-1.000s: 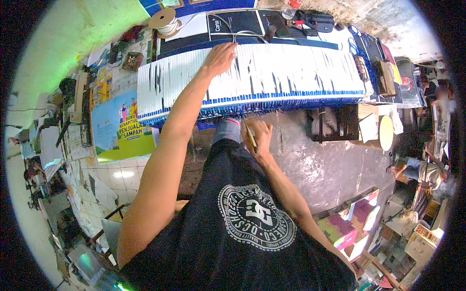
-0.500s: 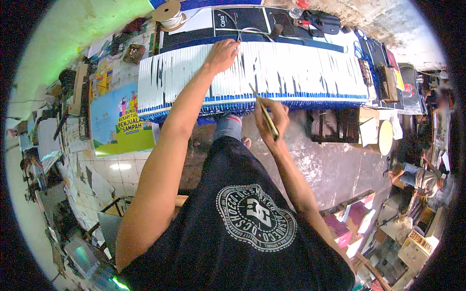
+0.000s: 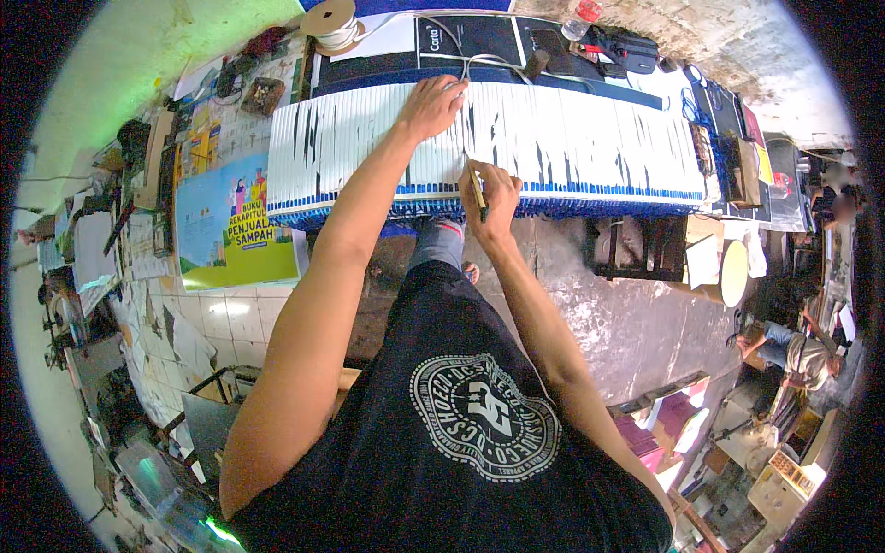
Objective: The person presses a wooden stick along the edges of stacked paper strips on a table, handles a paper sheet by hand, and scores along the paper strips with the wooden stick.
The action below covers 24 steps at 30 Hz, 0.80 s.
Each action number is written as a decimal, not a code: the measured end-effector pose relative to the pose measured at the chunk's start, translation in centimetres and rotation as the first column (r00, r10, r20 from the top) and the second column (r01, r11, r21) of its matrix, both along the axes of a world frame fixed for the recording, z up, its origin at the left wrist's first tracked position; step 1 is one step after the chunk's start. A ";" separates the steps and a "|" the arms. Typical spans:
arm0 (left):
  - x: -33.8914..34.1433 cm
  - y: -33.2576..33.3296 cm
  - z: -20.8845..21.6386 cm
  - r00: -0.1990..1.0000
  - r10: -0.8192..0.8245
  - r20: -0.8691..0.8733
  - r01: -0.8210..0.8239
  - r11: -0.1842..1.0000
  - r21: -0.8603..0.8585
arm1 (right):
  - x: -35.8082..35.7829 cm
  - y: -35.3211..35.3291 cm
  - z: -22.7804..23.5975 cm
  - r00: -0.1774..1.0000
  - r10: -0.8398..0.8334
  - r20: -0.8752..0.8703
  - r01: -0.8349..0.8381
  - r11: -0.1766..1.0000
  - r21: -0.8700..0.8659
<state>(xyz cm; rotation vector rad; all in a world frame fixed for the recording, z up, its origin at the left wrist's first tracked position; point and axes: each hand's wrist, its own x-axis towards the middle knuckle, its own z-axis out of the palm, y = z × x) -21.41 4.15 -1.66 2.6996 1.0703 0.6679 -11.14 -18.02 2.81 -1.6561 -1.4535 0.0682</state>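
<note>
A long row of upright white-edged pads or book blocks (image 3: 572,138), with dark gaps between some of them and blue along the near edge, stretches across the bench in front of me. My left hand (image 3: 433,108) lies over the far part of the row. Its fingertips are closed at the far edge on a pale cord (image 3: 464,64), partly hidden by the fingers. My right hand (image 3: 495,196) grips a slim tan-handled cutter-like tool (image 3: 477,191) at the near edge. The tool's thin tip points away from me onto the white edges.
A spool of white cord (image 3: 334,28) stands behind the row at the left, near black panels (image 3: 442,60). A clear bottle (image 3: 579,20) and a black bag (image 3: 631,48) are at the back right. A printed poster (image 3: 226,226) lies left. Another person (image 3: 797,355) sits far right.
My right hand has moved up and slightly left, bringing the tool over the white edges. My left hand stays at the far edge. The whole view has shifted slightly.
</note>
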 end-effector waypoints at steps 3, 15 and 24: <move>0.0 0.0 -0.1 1.000 0.008 -0.012 -0.008 1.000 0.010 | 0.1 -1.1 0.5 0.997 0.067 0.028 -0.064 0.994 -0.090; 0.2 -0.3 0.1 0.996 -0.027 0.079 0.019 0.995 0.094 | -1.0 -5.9 2.0 0.999 0.024 0.032 -0.022 0.997 -0.074; -0.1 -0.3 0.2 0.998 -0.013 0.054 0.010 0.998 0.065 | -1.3 -6.3 1.5 0.999 0.033 0.043 -0.028 0.993 -0.111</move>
